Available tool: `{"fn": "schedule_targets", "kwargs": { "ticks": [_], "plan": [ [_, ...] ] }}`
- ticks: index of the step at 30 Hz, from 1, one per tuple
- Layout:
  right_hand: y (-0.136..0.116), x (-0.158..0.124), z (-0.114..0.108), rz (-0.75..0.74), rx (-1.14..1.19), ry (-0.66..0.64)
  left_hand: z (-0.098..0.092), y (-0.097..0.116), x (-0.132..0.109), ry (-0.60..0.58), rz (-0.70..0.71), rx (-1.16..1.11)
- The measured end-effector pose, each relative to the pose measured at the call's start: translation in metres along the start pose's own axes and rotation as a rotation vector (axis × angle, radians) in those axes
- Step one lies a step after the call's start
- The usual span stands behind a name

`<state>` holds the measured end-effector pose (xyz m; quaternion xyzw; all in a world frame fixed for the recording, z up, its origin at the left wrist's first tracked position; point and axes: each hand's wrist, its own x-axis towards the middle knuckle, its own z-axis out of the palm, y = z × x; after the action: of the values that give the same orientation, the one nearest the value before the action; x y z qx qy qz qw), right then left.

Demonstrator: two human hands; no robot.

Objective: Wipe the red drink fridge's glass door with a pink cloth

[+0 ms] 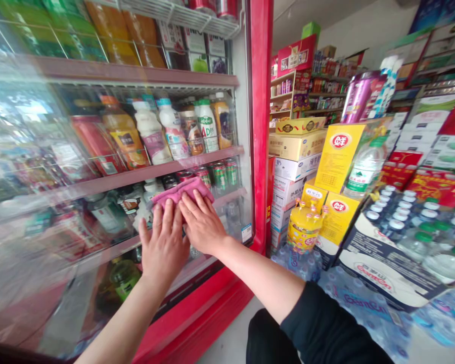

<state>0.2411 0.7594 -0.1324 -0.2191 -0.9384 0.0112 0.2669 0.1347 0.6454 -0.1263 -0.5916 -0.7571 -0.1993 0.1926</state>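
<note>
A folded pink cloth [184, 194] lies against the glass door of a drinks fridge. My right hand [202, 220] presses flat on the cloth's right part, its fingers stretched out and somewhat apart. On the left, my left hand [164, 247] is also flat, fingers spread, with the fingertips at the cloth's lower edge. Neither hand is curled around the cloth. Behind the glass, just above the cloth, stand bottles such as a white one with a blue cap [170, 129]; green cans [225, 174] show to its right.
A red door frame [261, 126] borders the glass. To the right are stacked cartons [299, 146], yellow boxes [339, 156], a large water bottle [366, 167], a yellow jar [305, 227] and a carton of bottled water [379, 263]. Plastic-wrapped bottle packs [364, 308] lie on the floor. Reflections blur the left glass.
</note>
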Motion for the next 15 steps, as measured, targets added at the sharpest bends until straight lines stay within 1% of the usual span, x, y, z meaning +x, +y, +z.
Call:
{"fn": "schedule_targets", "kwargs": {
  "ticks": [2,5,11,15],
  "plan": [
    [-0.003,0.006,0.0,-0.048,-0.015,0.007,-0.005,-0.005,-0.003,0.003,-0.021,0.014],
    [0.007,0.014,-0.003,-0.068,-0.022,0.015,-0.002,-0.002,0.007,0.015,-0.025,0.018],
    [0.043,0.022,-0.015,-0.017,-0.039,0.033,0.015,0.019,0.042,0.06,0.012,-0.002],
    [0.065,0.025,-0.028,0.036,-0.035,0.046,0.021,0.036,0.064,0.055,0.032,-0.033]
  ]
}}
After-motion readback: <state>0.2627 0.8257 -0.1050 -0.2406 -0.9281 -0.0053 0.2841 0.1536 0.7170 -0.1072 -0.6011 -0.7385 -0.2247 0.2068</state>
